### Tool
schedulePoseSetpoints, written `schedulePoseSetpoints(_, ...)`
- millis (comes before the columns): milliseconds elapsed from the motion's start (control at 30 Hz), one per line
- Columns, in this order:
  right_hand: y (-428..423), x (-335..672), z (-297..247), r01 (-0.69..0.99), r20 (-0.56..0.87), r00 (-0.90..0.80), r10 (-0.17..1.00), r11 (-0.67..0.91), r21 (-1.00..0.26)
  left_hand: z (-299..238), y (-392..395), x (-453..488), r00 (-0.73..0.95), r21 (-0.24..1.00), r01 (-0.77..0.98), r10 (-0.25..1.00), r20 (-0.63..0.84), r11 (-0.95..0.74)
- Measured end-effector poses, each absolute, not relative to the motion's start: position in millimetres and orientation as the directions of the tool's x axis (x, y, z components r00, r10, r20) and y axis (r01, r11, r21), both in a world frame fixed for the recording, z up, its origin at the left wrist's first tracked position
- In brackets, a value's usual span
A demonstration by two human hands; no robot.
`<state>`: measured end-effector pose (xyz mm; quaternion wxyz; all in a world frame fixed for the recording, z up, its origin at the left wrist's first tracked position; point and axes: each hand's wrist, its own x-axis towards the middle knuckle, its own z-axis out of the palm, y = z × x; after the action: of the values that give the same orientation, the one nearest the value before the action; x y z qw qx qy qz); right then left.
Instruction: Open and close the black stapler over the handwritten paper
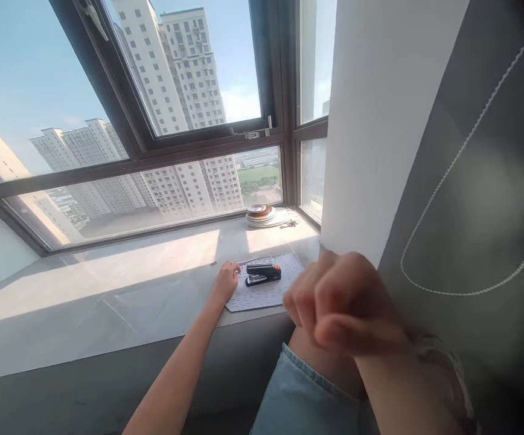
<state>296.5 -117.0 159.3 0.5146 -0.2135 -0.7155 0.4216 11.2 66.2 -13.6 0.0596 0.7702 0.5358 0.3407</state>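
Observation:
My left hand reaches out to the grey windowsill and rests its fingers, slightly apart, on the left edge of a white sheet of paper. A black stapler with an orange tip lies on that sheet, just right of the fingers. My right hand is raised close to the camera, blurred, with the fingers curled into a loose fist; nothing shows inside it. My knee in denim shorts is below it.
A stack of plates or flat rolls sits at the far right corner of the sill by the window frame. A white wall column and a dark panel with a bead chain stand on the right.

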Motion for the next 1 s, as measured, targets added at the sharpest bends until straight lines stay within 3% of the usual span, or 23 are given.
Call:
schedulePoseSetpoints(67, -72.9, 273.3, 160.2, -0.024, 0.545, -0.365, 0.755, 0.578, -0.816, -12.7, 65.6, 11.5, 0.198, 0.451, 0.781, 0.856, 0.478, -0.432)
schedulePoseSetpoints(133, -28.5, 250.3, 138.1, 0.209, 0.551, -0.209, 0.808, 0.587, -0.782, -13.1, 66.4, 11.0, 0.207, 0.436, 0.787, 0.852, 0.481, -0.437)
schedulePoseSetpoints(233, 24.4, 232.5, 85.2, 0.475, 0.482, -0.015, 0.876, 0.430, -0.768, -16.0, 70.0, 9.4, 0.211, 0.426, 0.790, 0.848, 0.487, -0.441)
schedulePoseSetpoints(300, 45.6, 233.7, 57.1, 0.554, 0.482, -0.029, 0.875, 0.416, -0.721, -18.0, 71.9, 8.6, 0.207, 0.423, 0.793, 0.846, 0.491, -0.439)
schedulePoseSetpoints(433, 63.8, 256.3, 35.4, 0.594, 0.520, -0.121, 0.845, 0.482, -0.644, -18.1, 70.4, 8.8, 0.200, 0.430, 0.788, 0.843, 0.499, -0.441)
schedulePoseSetpoints(533, 68.2, 279.4, 28.0, 0.588, 0.470, -0.259, 0.844, 0.523, -0.617, -16.8, 66.6, 9.8, 0.248, 0.461, 0.732, 0.827, 0.505, -0.502)
schedulePoseSetpoints(667, 64.6, 297.2, 15.7, 0.593, 0.444, -0.243, 0.862, 0.494, -0.636, -15.7, 63.4, 11.5, 0.303, 0.520, 0.659, 0.824, 0.478, -0.544)
schedulePoseSetpoints(867, 49.3, 276.0, 14.7, 0.715, 0.487, -0.265, 0.832, 0.508, -0.480, -12.9, 66.0, 10.8, 0.320, 0.631, 0.570, 0.849, 0.420, -0.527)
schedulePoseSetpoints(1000, 51.8, 246.6, 12.2, 0.751, 0.453, -0.312, 0.835, 0.509, -0.420, -13.0, 73.8, 4.5, 0.321, 0.776, 0.423, 0.878, 0.354, -0.467)
